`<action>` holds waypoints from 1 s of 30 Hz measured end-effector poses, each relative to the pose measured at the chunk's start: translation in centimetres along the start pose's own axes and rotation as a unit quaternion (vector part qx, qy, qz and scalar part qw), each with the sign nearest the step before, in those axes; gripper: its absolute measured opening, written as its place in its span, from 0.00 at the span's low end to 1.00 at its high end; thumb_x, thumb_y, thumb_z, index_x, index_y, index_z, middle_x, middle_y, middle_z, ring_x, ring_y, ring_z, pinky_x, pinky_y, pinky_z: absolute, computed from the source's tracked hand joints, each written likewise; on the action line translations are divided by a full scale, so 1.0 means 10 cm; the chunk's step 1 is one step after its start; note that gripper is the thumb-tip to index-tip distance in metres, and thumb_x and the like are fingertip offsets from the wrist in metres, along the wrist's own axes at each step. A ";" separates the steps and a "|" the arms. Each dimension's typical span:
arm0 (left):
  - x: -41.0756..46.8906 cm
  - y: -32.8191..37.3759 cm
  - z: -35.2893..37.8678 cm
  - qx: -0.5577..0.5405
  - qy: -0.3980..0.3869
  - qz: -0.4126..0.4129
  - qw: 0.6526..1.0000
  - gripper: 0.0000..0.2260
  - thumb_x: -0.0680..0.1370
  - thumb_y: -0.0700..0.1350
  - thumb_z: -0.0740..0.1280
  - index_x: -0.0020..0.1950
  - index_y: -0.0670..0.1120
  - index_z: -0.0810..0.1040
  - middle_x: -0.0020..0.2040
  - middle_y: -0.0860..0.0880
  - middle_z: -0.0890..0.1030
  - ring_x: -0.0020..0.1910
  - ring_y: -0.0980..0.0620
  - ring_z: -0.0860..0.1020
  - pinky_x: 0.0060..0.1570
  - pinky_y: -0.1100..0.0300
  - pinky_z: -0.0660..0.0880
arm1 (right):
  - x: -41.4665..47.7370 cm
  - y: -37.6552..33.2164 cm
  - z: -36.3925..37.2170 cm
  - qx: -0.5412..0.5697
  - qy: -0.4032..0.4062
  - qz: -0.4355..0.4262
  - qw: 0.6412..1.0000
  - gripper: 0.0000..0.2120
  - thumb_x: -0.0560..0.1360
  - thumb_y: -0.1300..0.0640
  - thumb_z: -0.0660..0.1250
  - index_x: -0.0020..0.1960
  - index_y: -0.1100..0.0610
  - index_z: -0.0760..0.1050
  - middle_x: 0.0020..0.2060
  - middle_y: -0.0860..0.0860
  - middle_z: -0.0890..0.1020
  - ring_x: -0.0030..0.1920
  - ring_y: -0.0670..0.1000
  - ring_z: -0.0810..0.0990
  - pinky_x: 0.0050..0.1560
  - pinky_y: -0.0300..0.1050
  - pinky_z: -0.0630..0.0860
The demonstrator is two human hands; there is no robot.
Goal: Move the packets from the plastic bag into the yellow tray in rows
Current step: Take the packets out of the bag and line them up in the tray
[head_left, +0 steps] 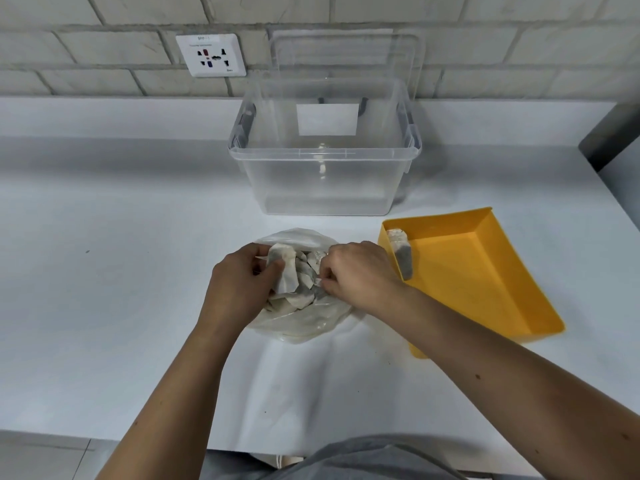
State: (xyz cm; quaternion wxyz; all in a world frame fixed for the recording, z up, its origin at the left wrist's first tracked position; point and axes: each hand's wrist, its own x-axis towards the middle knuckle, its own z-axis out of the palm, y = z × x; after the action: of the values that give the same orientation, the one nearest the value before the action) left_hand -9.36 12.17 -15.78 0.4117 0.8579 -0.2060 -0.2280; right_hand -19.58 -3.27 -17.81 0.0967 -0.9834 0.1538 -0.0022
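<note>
White counter (121, 271); both hands (242, 282) in plastic bag (304, 327) of packets (294, 275).

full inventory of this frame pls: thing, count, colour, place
plastic bag: 1, clear, milky, open on the counter at centre front
packets: a heap, exact count cannot be told, off-white with grey contents, inside the bag
packets in tray: a short row standing on edge, off-white and grey, against the tray's left wall
yellow tray: 1, yellow, right of the bag, otherwise bare
clear bin: 1, transparent, holds nothing, behind the bag
lid: 1, transparent, upright behind the bin against the wall
wall socket: 1, white, on the brick wall, left of the bin
counter: 1, white
left hand: 1, at the bag's mouth, gripping a packet
right hand: 1, at the bag's mouth, fingers in the heap
</note>
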 end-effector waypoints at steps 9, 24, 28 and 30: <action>-0.03 0.07 -0.02 -0.120 -0.035 -0.052 0.991 0.05 0.79 0.44 0.68 0.50 0.45 0.82 0.39 0.45 0.86 0.33 0.43 0.85 0.42 0.46 0.83 | -0.17 0.28 -0.41 0.565 0.015 0.105 0.818 0.01 0.75 0.63 0.70 0.45 0.59 0.81 0.32 0.44 0.83 0.30 0.37 0.76 0.35 0.31 0.71; -0.08 0.15 0.05 -0.226 -0.091 -0.066 0.968 0.07 0.80 0.44 0.68 0.53 0.42 0.82 0.38 0.48 0.85 0.39 0.47 0.86 0.37 0.61 0.82 | -0.18 -0.02 -0.14 0.241 0.119 -0.093 0.959 0.05 0.74 0.50 0.71 0.47 0.50 0.83 0.46 0.43 0.85 0.46 0.48 0.80 0.49 0.49 0.75; -0.04 0.05 -0.09 -0.141 -0.031 -0.035 0.989 0.05 0.79 0.39 0.67 0.51 0.45 0.82 0.41 0.45 0.85 0.33 0.46 0.85 0.40 0.51 0.84 | -0.16 -0.08 -0.10 0.291 0.136 -0.059 0.945 0.06 0.75 0.53 0.70 0.50 0.52 0.84 0.46 0.44 0.85 0.43 0.44 0.79 0.52 0.40 0.71; -0.02 0.01 -0.15 -0.093 -0.004 -0.015 0.996 0.06 0.79 0.40 0.67 0.53 0.46 0.82 0.43 0.47 0.86 0.36 0.46 0.85 0.43 0.48 0.83 | -0.14 -0.08 -0.04 0.242 0.100 -0.057 0.963 0.06 0.75 0.54 0.71 0.51 0.51 0.83 0.46 0.44 0.85 0.45 0.46 0.80 0.54 0.42 0.68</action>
State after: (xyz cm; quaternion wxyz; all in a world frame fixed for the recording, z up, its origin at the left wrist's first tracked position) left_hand -8.75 13.10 -14.82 0.4855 0.8178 -0.1729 -0.2561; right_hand -20.72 -2.17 -17.25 0.3157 -0.9326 0.1013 -0.1426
